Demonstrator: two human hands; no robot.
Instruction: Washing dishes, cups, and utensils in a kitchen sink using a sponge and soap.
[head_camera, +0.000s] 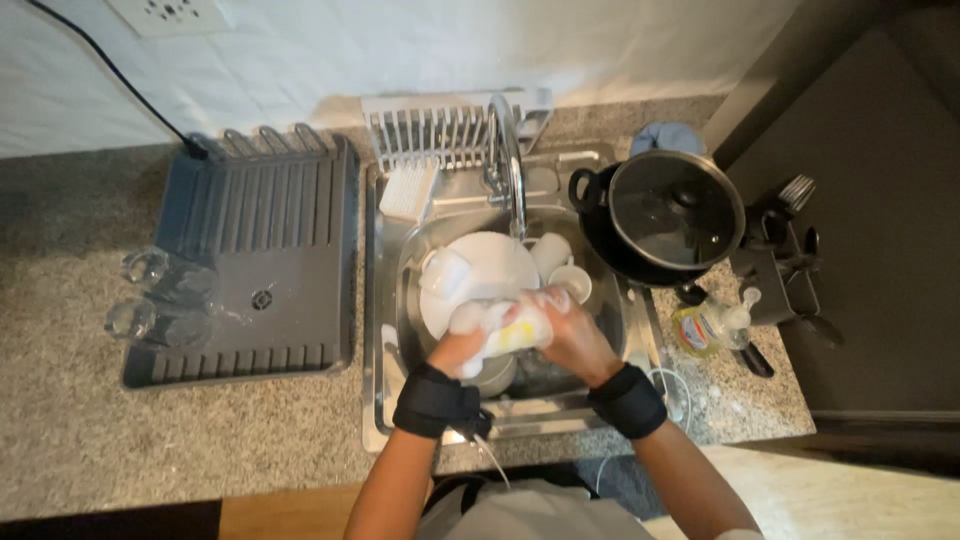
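Over the steel sink, left hand and right hand both clench a soapy yellow sponge between them, white plates and cups stacked just beyond, faucet behind, grey drying rack left, black lidded pot right.

L hand + R hand together, clenched

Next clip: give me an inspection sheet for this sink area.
Surface: speckled counter around a steel sink.
Job's things: yellow sponge, soapy, in both hands; white plate and cups in the sink.
Clutter: drying rack with glasses, lidded pot, soap bottle, utensil holder.
Grippers: left hand and right hand gripping the sponge.
Cables: black cord along the wall.
Surroundings: faucet, wall outlet.
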